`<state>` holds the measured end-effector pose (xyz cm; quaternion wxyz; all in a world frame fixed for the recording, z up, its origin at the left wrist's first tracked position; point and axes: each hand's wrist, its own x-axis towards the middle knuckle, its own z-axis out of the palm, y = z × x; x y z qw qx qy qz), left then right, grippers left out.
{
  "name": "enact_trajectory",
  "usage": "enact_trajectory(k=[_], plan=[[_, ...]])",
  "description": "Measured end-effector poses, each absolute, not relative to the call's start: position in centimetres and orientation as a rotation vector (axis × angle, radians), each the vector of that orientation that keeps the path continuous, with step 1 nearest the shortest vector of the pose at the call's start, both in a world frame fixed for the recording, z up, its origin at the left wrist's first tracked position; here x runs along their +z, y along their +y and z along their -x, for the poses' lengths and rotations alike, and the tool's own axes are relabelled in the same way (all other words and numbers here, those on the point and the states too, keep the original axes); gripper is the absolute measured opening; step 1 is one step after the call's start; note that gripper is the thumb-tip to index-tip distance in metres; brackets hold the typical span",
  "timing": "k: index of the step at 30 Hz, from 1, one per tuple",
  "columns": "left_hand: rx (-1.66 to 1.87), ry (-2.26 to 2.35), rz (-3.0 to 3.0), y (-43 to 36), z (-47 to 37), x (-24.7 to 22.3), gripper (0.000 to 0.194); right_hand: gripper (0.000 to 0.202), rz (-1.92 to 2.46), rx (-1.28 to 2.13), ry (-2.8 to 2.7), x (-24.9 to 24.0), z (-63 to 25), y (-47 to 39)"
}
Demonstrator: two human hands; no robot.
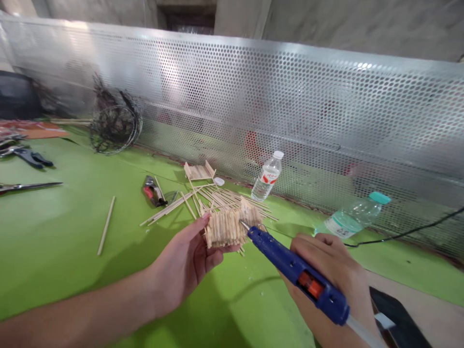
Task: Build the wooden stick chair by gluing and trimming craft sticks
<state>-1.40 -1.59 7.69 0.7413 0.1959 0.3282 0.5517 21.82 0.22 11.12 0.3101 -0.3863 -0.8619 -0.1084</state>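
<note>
My left hand (184, 256) is closed around the lower left side of a small model made of short wooden sticks (225, 228), holding it above the green table. In my right hand (333, 266) is a blue glue gun (290, 261) with an orange window in its body and a pale glue stick at its back end. The gun's metal nozzle meets the stick model near its inner corner; whether glue is coming out is too small to tell. Loose wooden sticks (232, 199) lie in a pile behind the model.
Behind the pile sits another small stick piece (199, 171). Red-handled pruners (152, 192) and a single stick (106, 226) lie leftward, with scissors (31, 186) farther left. A clear water bottle (267, 176) stands before the perforated metal panel (224, 92); a teal-capped bottle (353, 216) leans right, beside a black cable.
</note>
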Motion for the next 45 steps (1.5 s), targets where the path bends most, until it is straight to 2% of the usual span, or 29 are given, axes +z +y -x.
enact_trajectory(k=[5,18,28,45], plan=[[1.218,0.711,-0.476,-1.43,1.54,7.68,0.041,0.025,1.03,-0.299,-2.291,11.38,-21.44,0.19],[1.244,0.746,-0.428,-1.51,1.64,8.28,0.038,0.02,1.012,-0.29,-2.28,11.18,-21.35,0.16],[1.257,0.77,-0.485,-1.44,1.99,7.6,0.042,0.014,1.007,-0.301,-2.303,11.28,-21.45,0.02],[1.277,0.792,-0.431,-1.13,2.24,7.77,0.042,0.018,1.102,-0.31,-2.324,11.32,-21.23,-0.18]])
